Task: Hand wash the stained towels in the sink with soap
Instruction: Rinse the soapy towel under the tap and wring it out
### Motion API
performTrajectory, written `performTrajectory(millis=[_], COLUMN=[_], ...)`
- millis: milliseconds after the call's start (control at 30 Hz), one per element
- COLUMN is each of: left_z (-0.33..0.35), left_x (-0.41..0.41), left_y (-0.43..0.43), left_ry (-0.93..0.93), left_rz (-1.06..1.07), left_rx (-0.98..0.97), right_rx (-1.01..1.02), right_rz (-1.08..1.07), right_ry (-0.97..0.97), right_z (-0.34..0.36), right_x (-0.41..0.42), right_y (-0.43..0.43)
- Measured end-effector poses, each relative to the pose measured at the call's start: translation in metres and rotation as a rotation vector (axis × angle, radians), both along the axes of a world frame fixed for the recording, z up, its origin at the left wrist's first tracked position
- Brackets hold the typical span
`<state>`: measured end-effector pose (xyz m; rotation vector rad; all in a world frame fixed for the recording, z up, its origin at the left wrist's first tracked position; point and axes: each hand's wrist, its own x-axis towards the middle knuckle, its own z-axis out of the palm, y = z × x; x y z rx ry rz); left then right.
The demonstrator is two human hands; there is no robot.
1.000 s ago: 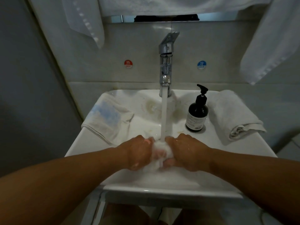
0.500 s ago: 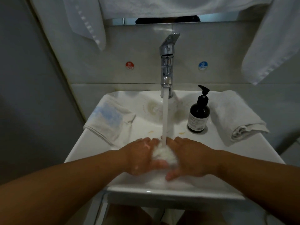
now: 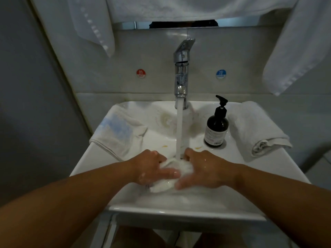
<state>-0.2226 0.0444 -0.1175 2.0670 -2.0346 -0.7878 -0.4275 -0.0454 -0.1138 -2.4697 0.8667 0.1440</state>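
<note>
Three towels (image 3: 166,178) (image 3: 118,133) (image 3: 254,129) at one sink (image 3: 179,210), two grips (image 3: 152,167) (image 3: 207,169), one soap bottle (image 3: 215,129), one tap (image 3: 181,72), two wall stickers (image 3: 141,73) (image 3: 220,74)

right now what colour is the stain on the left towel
Pale blue stain on the white towel; head view.

White held towel (image 3: 162,187) — side towel (image 3: 118,134) w/ blue patch — black soap btl (image 3: 216,130).
</note>
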Motion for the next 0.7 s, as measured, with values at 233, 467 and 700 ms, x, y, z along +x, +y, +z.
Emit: performTrajectory(millis=[233,467,700], left_z=[0.000,-0.022,0.003], left_x=[-0.009,-0.005,-0.012], left_y=[0.012,-0.002,0.003], left_ry=[-0.189,-0.363,-0.108], left_rz=[-0.035,-0.056,-0.080], left_rx=[-0.004,-0.008,0.101], right_rx=[-0.204,-0.299,0.070], right_rz=[0.137,0.073,0.036], right_ry=[0.069,0.103,-0.035], right_z=[-0.005,-0.002,-0.002], right_x=[-0.005,0.008,-0.003], right_y=[0.012,0.009,0.000])
